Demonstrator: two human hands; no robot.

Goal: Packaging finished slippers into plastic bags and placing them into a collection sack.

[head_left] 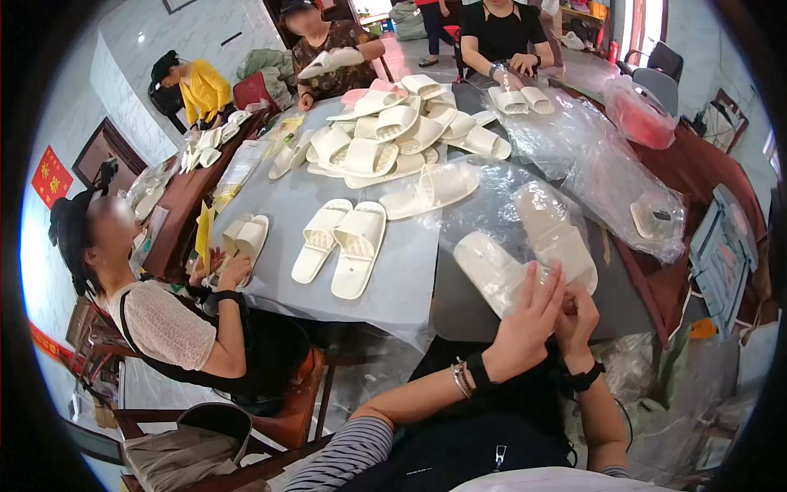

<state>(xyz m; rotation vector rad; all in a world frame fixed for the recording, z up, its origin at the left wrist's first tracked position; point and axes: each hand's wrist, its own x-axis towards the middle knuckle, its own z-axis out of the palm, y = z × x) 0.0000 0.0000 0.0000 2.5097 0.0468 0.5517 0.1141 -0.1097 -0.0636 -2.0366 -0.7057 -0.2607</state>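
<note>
A pair of cream slippers lies in front of me on the dark table end, a left slipper [485,266] and a right slipper [553,230], with glossy clear plastic bag film over them. My left hand [525,328] rests on the near end of the left slipper, its fingers stretched out. Close beside it, my right hand [577,318] has curled fingers at the near end of the right slipper, pinching the edge of the bag; its fingertips are partly hidden. To the left stands an unbagged cream pair [359,246], and a bagged slipper [430,190] lies beyond it.
A heap of cream slippers [377,139] fills the table's far middle. Clear plastic bags [574,139] spread along the right, near a red plastic bag [639,111]. A co-worker at the left handles another pair [246,238]; other people work across the table. A blue-grey crate [721,254] stands right.
</note>
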